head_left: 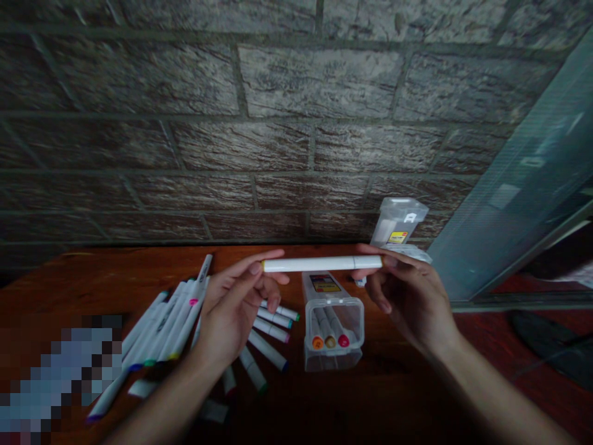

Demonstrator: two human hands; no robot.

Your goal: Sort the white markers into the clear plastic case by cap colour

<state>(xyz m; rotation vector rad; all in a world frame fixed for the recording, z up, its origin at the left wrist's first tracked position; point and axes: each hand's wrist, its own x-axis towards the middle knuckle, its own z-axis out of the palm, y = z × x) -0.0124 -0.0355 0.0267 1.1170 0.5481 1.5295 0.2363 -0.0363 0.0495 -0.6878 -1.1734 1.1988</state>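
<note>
A white marker (319, 264) with yellowish ends is held level above the table. My left hand (236, 303) pinches its left end between thumb and fingers. Its right end is gripped by my right hand (412, 296). Below the marker, a clear plastic case (334, 324) lies on its side, its open end facing me. Inside it are an orange-ended marker (317, 341), a tan-ended one (330, 341) and a red-ended one (343, 340). Several loose white markers (160, 327) with coloured ends lie around and partly behind my left hand and forearm.
Another clear case (399, 222) with a yellow label stands at the back right of the wooden table (259, 402). A brick wall (278, 142) rises behind the table. On the right is a greenish glass panel (504, 167). A pixelated patch covers the lower left.
</note>
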